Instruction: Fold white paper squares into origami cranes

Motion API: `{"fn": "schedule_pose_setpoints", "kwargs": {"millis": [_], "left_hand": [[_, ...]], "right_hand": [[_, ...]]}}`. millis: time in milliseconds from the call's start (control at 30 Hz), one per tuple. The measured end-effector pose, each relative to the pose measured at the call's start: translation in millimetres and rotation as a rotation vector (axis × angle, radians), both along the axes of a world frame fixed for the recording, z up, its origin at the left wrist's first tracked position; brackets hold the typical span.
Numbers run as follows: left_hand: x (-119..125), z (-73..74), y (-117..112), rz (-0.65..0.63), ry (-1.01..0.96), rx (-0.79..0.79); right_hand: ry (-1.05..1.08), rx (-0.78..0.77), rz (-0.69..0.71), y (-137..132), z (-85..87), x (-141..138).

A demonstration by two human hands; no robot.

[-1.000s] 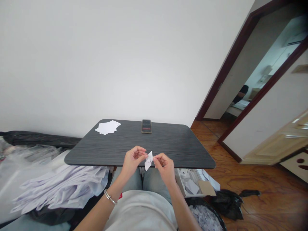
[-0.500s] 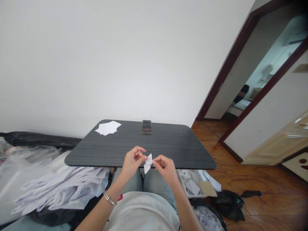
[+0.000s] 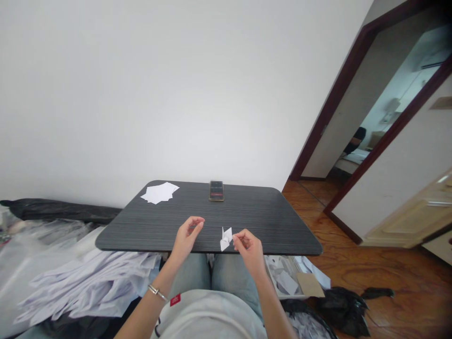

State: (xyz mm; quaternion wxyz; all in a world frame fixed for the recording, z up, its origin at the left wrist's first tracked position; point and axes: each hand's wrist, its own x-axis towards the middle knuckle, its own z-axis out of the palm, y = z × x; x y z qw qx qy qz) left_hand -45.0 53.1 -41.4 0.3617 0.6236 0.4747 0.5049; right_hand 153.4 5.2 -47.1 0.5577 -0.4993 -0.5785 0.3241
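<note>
Folded paper (image 3: pixel 226 239) near table edge (image 3: pixel 148 248), room between the hands (image 3: pixel 251 247).

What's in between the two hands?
The head view shows a folded white paper between the left hand and the right hand, which holds it by one end.

Folded paper (image 3: pixel 226 239): creases too sm. to tell; phone scrn (image 3: pixel 216 189) blurred; scrap bag (image 3: pixel 299 306) cut @ btm.

Folded paper (image 3: pixel 225 241): white, creased
Paper shape: narrow spike (image 3: pixel 222 231) upward, broader flap (image 3: pixel 223 246) down-left
Paper's place: lower centre of the frame
</note>
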Motion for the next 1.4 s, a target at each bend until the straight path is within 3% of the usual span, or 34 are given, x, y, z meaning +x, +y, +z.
{"fn": "schedule_pose_setpoints", "kwargs": {"millis": [233, 400, 600, 867, 1100, 1400], "left_hand": [[-40.4, -42.6, 31.2, 0.250, 0.636, 0.101], [-43.2, -50.5, 33.3, 0.294, 0.889, 0.103], [-42.1, -46.7, 29.8, 0.283, 0.921, 0.143], [-42.9, -46.2, 30.7, 0.280, 0.930, 0.161], [-41.9, -46.8, 31.9, 0.293, 0.952, 0.158], [-41.4, -45.4, 33.5, 0.286, 0.973, 0.146]], "right_hand": [[0.072, 0.014, -0.153, 11.4, -16.3, 3.6], [0.009, 0.051, -0.242, 14.6, -21.5, 6.8], [-0.065, 0.091, -0.355, 25.7, -33.6, 29.6], [-0.105, 0.005, -0.401, 57.3, -45.1, 92.6], [0.006, -0.009, -0.473, 107.2, -43.8, 153.7], [0.034, 0.032, -0.603, 177.7, -62.6, 203.5]]}}
